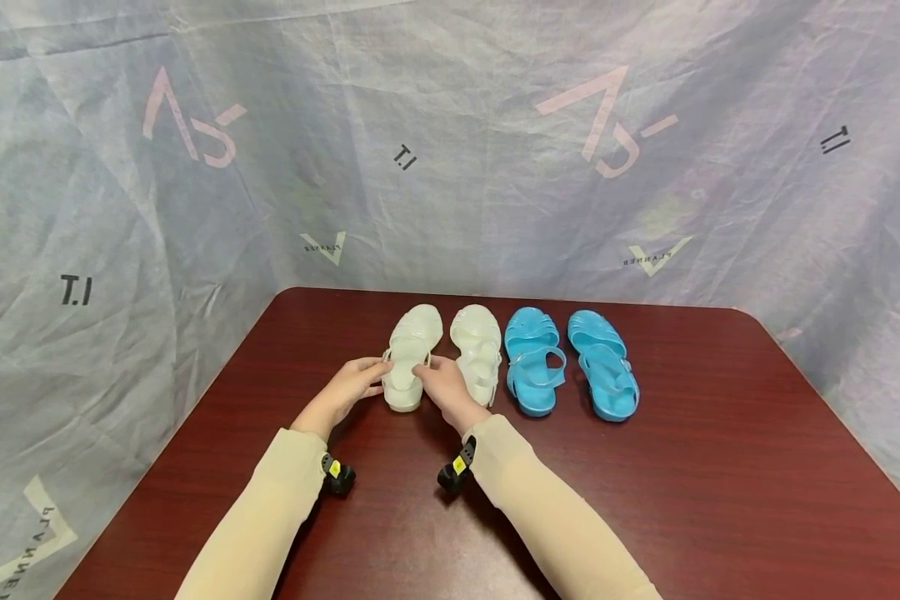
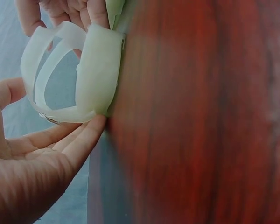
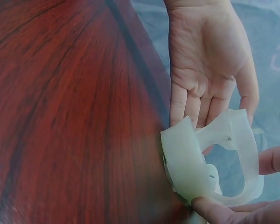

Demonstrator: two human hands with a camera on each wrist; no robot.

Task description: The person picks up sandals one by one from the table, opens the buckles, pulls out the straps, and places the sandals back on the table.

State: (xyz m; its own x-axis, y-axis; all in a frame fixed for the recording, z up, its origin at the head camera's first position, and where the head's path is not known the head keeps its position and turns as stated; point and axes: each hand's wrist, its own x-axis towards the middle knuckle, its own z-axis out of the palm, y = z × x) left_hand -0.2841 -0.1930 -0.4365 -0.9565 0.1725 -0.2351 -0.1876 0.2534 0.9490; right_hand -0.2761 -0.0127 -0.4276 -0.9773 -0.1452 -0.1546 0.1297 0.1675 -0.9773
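Both hands are at the leftmost white sandal point(image 1: 407, 367) near the back of the table, its toe pointing away. My left hand point(image 1: 347, 387) holds its left side, thumb at the strap and fingers low beside the sole. The right hand point(image 1: 450, 390) grips the opposite side, its thumb over the edge. In the left wrist view the heel point(image 2: 99, 70) shows between the hands, close to the tabletop; whether it touches is unclear. The right wrist view shows the ankle strap point(image 3: 246, 154) standing up in a loop. A second white sandal point(image 1: 476, 333) lies just right, partly hidden by the right hand.
Two blue sandals, one nearer point(image 1: 534, 398) and one farther right point(image 1: 613, 405), lie in the same row, toes away. The dark red wooden table point(image 1: 720, 467) ends at a grey printed cloth point(image 1: 480, 192) hanging behind it and at the sides.
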